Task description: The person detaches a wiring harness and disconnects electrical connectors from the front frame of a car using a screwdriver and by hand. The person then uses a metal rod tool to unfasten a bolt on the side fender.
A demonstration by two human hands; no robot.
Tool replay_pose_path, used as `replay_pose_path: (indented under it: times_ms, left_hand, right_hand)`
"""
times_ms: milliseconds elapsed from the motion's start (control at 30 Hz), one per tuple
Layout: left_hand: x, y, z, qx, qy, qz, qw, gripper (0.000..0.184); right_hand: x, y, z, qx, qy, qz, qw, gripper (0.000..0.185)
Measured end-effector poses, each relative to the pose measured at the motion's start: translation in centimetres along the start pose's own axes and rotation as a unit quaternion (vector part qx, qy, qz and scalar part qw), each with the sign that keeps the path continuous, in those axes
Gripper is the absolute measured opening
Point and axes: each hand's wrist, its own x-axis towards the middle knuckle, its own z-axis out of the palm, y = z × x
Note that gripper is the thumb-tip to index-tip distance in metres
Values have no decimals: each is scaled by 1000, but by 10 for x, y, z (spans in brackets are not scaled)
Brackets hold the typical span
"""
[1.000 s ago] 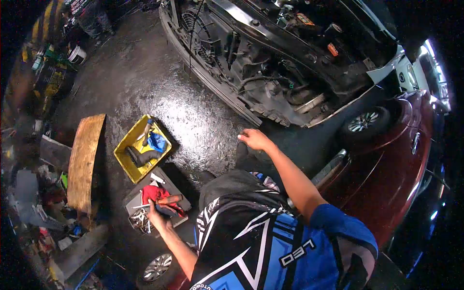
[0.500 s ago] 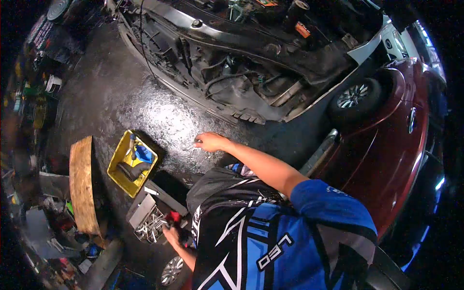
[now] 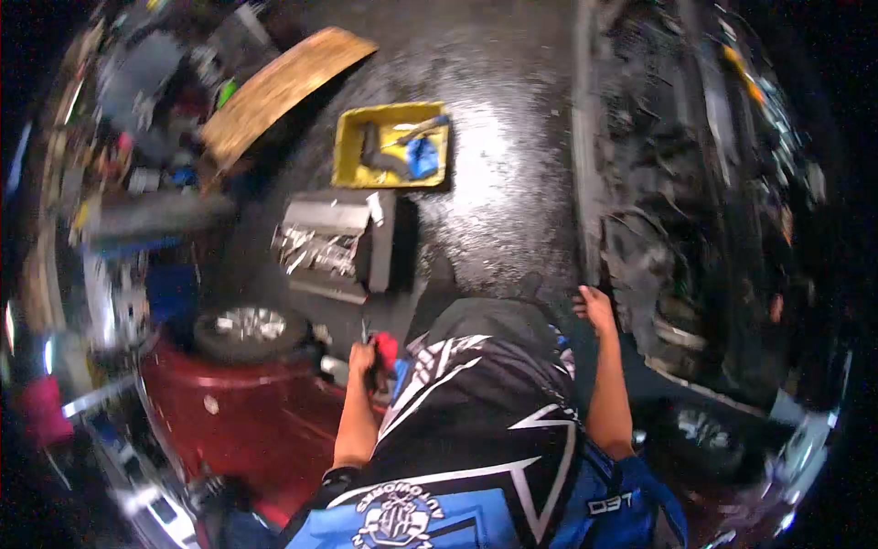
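My left hand [image 3: 363, 355] is closed, with a small red and black object [image 3: 386, 346] at its fingers. A thin dark tip points up from that hand; blur hides its exact kind. Just beyond it stands an open grey toolbox [image 3: 384, 242] with many loose metal tools [image 3: 320, 253] in its tray. My right hand [image 3: 596, 309] hangs beside the dark car front [image 3: 640, 256], fingers somewhat apart and nothing visible in them.
A yellow bin [image 3: 344, 151] beyond the toolbox contains a blue item [image 3: 422, 157] and dark pieces. Left of it lies a wooden board [image 3: 283, 91]. A dark red car [image 3: 238, 403] with a wheel [image 3: 245, 328] is at lower left. Clutter lines the far left.
My view has swung round, putting the car front on the right and the toolbox ahead. My left hand has come away from the toolbox; my right hand is lower at my side, fingers looser.
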Motion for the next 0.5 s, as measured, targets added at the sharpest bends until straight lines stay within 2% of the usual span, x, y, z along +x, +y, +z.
replay_pose_path:
  times_ms: [33, 67, 133, 167, 233, 300, 333, 433, 467, 500]
  left_hand:
    - [0, 15, -13, -207, 29, -187, 960, 47]
    - [17, -4, 5, -205, 105, -111, 967, 53]
    - [2, 34, -45, -279, 167, -202, 924, 49]
    - [8, 32, -59, -370, 167, -205, 891, 53]
    - [34, 17, -57, -380, 232, -222, 868, 54]
    - [53, 1, -66, -507, 261, -195, 798, 52]
    - [67, -6, -67, -523, 289, -212, 774, 46]
    - [121, -50, -63, -634, 296, -238, 674, 46]
    - [124, -52, -86, -648, 282, -263, 657, 45]
    - [137, -61, -100, -660, 291, -265, 640, 44]
  right_hand:
    - [7, -2, 5, -22, -21, 11, 999, 46]
    - [10, -9, 14, -49, -23, -4, 999, 45]
    - [15, -40, 25, -89, -24, -32, 995, 43]
    - [13, -58, 39, -101, -23, -44, 994, 42]
    - [17, -90, 64, -114, -32, -65, 991, 41]
    - [21, -118, 97, -126, -33, -94, 987, 41]
    - [24, -132, 112, -156, -33, -106, 982, 41]
    - [27, -155, 171, -183, -33, -107, 977, 41]
    - [32, -154, 191, -215, -36, -132, 967, 41]
    - [42, -145, 204, -291, -31, -223, 930, 41]
